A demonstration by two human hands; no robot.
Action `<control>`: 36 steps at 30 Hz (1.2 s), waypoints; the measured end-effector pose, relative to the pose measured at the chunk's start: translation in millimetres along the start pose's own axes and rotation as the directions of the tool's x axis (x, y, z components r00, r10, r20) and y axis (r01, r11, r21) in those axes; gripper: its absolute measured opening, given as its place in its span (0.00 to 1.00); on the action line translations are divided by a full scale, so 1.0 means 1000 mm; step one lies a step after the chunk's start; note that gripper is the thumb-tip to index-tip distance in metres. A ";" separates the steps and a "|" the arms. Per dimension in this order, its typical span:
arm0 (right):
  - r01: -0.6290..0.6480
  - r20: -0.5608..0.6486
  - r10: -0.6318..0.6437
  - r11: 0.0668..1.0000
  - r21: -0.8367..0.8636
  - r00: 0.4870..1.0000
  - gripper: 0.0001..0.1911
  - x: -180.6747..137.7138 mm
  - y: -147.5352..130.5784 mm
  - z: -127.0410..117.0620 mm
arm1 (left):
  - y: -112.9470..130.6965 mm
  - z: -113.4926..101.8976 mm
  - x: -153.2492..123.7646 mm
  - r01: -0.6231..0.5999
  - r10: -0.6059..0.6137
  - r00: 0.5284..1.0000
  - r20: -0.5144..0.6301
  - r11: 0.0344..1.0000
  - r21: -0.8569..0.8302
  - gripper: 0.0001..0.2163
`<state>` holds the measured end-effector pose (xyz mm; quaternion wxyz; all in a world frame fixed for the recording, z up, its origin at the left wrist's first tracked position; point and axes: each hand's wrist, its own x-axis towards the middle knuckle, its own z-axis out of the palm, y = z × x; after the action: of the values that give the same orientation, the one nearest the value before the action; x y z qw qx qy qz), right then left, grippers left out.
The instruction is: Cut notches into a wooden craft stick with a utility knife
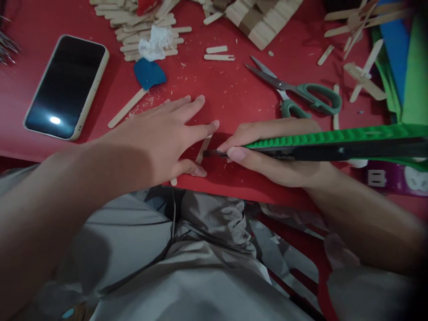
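Note:
My right hand [277, 154] is closed around a green and black utility knife [337, 147]. The knife's dark tip touches or nearly touches a short wooden craft stick [205, 148] lying on the red table [230, 104]. Spread out on the tabletop, my left hand [167, 133] has its index finger and thumb at either end of that stick. Partly under this hand, the end of another stick [174, 182] shows at the table's front edge. Beyond my right hand lie scissors [294, 89] with grey-green handles, blades apart.
A phone [67, 87] lies at the left. Behind my left hand are a blue piece [149, 73] on a stick, crumpled white tissue [155, 42] and piled craft sticks [117, 18]. Glued sticks [364, 78] and green and blue sheets [397, 58] occupy the right, near a purple item [391, 178].

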<state>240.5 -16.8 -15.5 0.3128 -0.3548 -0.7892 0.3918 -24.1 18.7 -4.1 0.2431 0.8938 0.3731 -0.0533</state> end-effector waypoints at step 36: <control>-0.039 -0.007 0.039 0.999 -0.013 0.999 0.08 -0.001 -0.002 0.002 | 0.001 -0.001 0.001 -0.003 0.003 1.000 -0.007 0.999 0.048 0.37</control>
<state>239.0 -19.5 -15.0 0.3054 -0.3734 -0.7835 0.3917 -22.9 19.6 -2.8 0.2202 0.9001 0.3713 -0.0587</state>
